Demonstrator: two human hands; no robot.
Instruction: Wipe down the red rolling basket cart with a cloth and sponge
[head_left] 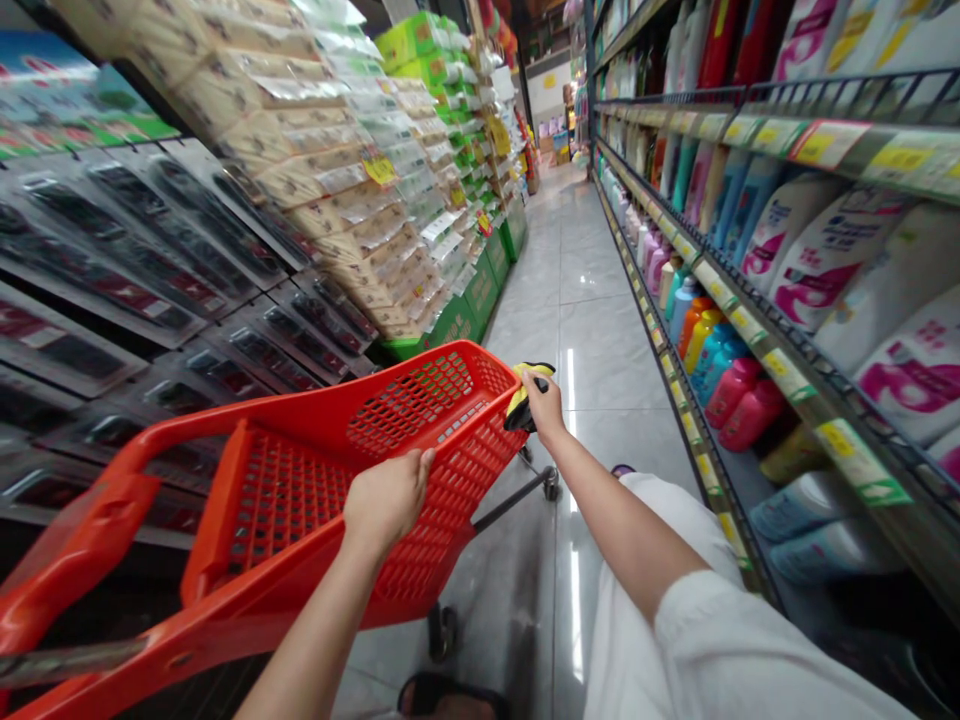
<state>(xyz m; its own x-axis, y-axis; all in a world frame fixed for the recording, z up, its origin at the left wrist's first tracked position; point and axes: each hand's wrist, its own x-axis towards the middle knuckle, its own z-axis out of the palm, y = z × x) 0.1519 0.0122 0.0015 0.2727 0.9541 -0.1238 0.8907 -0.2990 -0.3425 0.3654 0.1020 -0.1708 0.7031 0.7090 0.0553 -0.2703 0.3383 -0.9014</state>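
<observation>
A red plastic shopping cart (pixel 465 470) with perforated walls stands at an angle in front of me, its basket showing no goods. My left hand (pixel 386 500) is closed over the cart's near side rim, the fingers partly hidden inside the basket. At the cart's front corner, my right hand (pixel 546 402) is closed on a yellow-and-black cloth (pixel 519 408), which lies against the rim. A small dark object shows by the fingers, too small to name. The cart's handle (pixel 75 560) is at the lower left, out of both hands' reach.
On the right, a long shelf (pixel 720 285) holds bottles of shampoo and other liquids. Packs hang on a rack (pixel 187 250) at the left, beside stacked tissue packs (pixel 330 170) on green bases. A tiled aisle (pixel 585 270) runs ahead. Cart wheels (pixel 442 632) stand near my feet.
</observation>
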